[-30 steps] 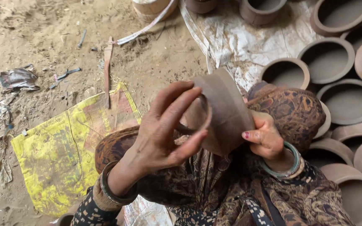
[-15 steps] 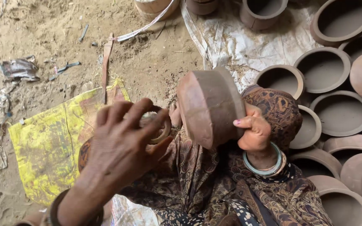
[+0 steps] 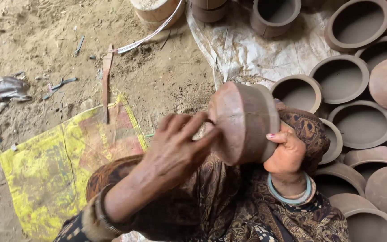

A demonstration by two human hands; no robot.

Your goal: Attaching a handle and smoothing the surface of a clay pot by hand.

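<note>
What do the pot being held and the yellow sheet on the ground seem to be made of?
The pot, held between the left hand and right hand, looks like unglazed clay: dull reddish-brown, matte, no shine; fired or merely dried, I cannot tell. The yellow sheet looks like thin plastic or coated sacking: creased, dirty, faintly glossy, with a reddish patch. Its exact material stays open.

Matt, smooth clay pot (image 3: pixel 245 123); crinkled sheet (image 3: pixel 251 49), seemingly plastic.

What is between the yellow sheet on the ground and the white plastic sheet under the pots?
In the head view, only bare sandy ground lies between the yellow sheet and the white plastic sheet, with small scattered debris.
</note>
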